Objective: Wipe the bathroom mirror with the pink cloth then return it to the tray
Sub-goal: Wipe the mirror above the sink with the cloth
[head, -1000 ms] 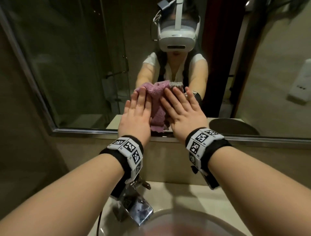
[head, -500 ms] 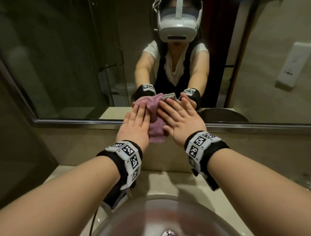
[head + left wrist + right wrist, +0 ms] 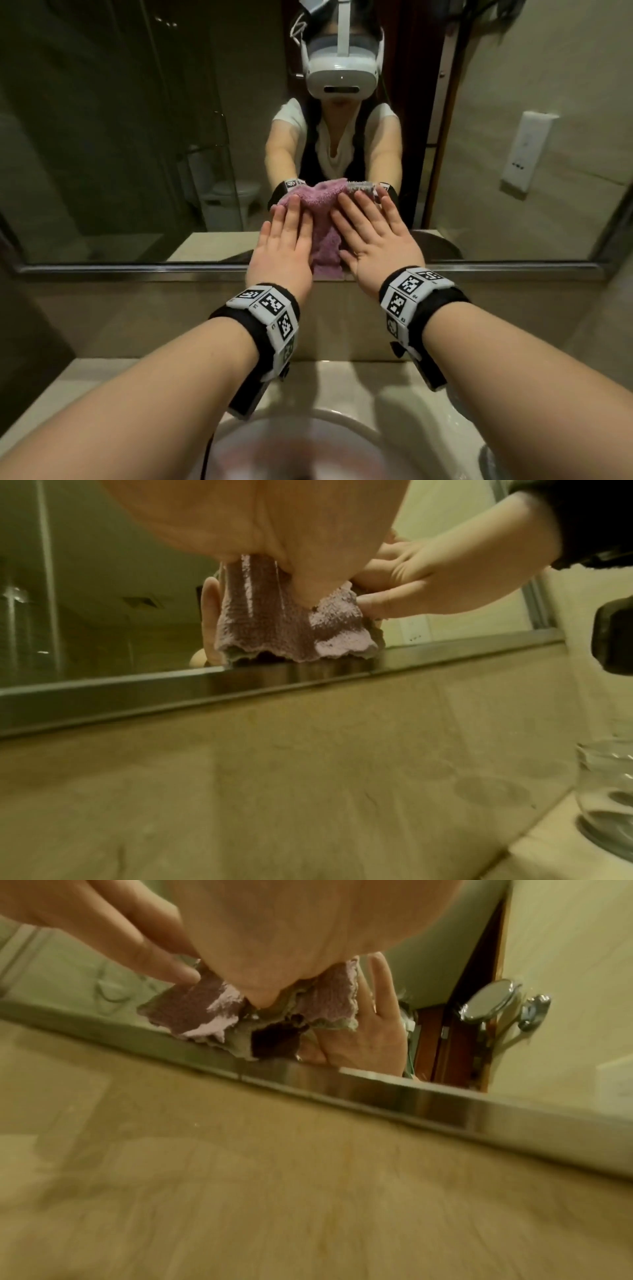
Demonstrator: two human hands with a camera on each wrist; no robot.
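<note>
The pink cloth [image 3: 325,226] is spread flat against the bathroom mirror [image 3: 137,137], just above its metal lower frame [image 3: 137,269]. My left hand [image 3: 286,240] presses its left part with straight fingers. My right hand [image 3: 373,233] presses its right part the same way, fingers fanned. In the left wrist view the cloth [image 3: 270,618] hangs down to the frame with a wavy hem, and the right hand [image 3: 428,569] shows beside it. The right wrist view shows the cloth [image 3: 205,1012] bunched under the palm, with a grey backing. No tray is in view.
A beige stone backsplash [image 3: 171,318] runs below the mirror, and a counter with a round basin [image 3: 308,442] lies under my forearms. A clear glass [image 3: 606,791] stands on the counter at the right. A round shaving mirror on an arm [image 3: 489,1001] is mounted at the right wall.
Both hands slid the cloth down the glass to the lower frame, then a little back up. The palms stayed flat on it throughout.
</note>
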